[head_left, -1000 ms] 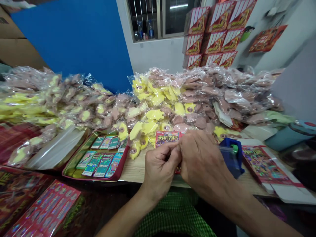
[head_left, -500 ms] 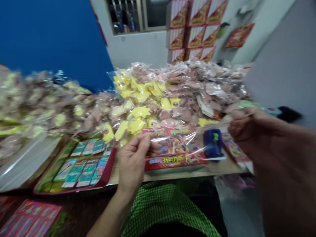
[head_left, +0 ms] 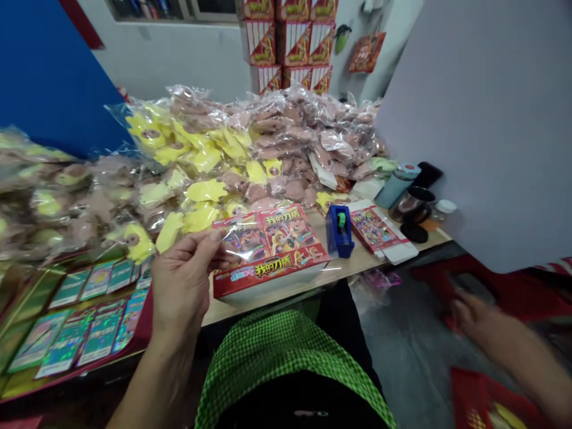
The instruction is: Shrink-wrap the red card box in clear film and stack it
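In the head view, the left hand (head_left: 183, 277) is pinching with its thumb and fingers close together, and it is holding what looks like thin, clear plastic (head_left: 245, 238). The shiny plastic is lying over the left part of a red box (head_left: 290, 253). The box is resting on the table (head_left: 360, 262), in front of the person, and it is showing cartoon animals and big yellow letters.

The right hand (head_left: 478, 313) is hanging far off to the right, past the end of the table, near a red thing (head_left: 429, 274) down low. It is looking blurry, so I cannot tell if it is holding anything.

Just right of the box, a blue tape holder (head_left: 340, 241) is standing. Next to that, a flat red and white box (head_left: 379, 229) is lying, with a blue-green bottle (head_left: 395, 187) and a dark mug (head_left: 410, 205) sitting behind it. Shiny cards (head_left: 102, 325) are lying in rows in a gold tray with a pink edge (head_left: 142, 351) on the left. Behind everything, a big heap of yellow and brown toys in clear bags (head_left: 206, 190) is filling the back. More red boxes (head_left: 297, 44) are standing in a stack by the wall.
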The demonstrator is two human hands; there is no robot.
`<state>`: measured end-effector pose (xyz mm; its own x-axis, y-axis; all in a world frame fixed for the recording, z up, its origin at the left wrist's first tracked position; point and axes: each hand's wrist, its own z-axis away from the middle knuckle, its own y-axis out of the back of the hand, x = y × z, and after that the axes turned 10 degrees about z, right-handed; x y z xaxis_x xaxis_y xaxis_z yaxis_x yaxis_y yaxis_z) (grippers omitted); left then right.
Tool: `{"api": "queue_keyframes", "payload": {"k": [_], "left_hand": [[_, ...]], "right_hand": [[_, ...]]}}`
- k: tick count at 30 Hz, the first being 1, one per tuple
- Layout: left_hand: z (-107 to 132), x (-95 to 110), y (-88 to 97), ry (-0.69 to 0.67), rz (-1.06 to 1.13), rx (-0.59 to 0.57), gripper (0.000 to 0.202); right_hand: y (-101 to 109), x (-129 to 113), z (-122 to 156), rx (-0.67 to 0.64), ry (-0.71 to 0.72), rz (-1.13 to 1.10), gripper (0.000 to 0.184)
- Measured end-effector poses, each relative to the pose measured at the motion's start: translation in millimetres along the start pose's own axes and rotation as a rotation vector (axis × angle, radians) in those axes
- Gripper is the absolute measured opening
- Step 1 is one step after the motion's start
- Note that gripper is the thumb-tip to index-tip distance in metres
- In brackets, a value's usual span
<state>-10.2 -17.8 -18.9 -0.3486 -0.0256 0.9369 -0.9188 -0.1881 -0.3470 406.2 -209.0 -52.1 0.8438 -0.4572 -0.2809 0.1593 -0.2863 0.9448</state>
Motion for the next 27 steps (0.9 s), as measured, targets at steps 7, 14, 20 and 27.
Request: {"api": "queue_keyframes", "payload": {"k": [7,14,20,27], "left_hand": [[8.8,10.5,8.7,0.076,-0.012,-0.021,0.028],[20.2,16.5,27.6,0.221,-0.106,-0.137,0.030],[27.5,22.8,62.7,0.170,-0.133,-0.397,0.048],[35.3,13.4,74.2,-0.106,-0.424,-0.549,0.027]], "right_hand": [[-14.6,-152.8,-28.5,0.440,0.844,0.263,0.075],[-27.7,-200.1,-40.8,0.470,1.070,-0.188,0.033],[-24.7,-189.2,-39.5,0.063,0.799,-0.475,0.003],[-19.6,-190.0,-29.4,-0.383,0.410,-0.706,0.019]]}}
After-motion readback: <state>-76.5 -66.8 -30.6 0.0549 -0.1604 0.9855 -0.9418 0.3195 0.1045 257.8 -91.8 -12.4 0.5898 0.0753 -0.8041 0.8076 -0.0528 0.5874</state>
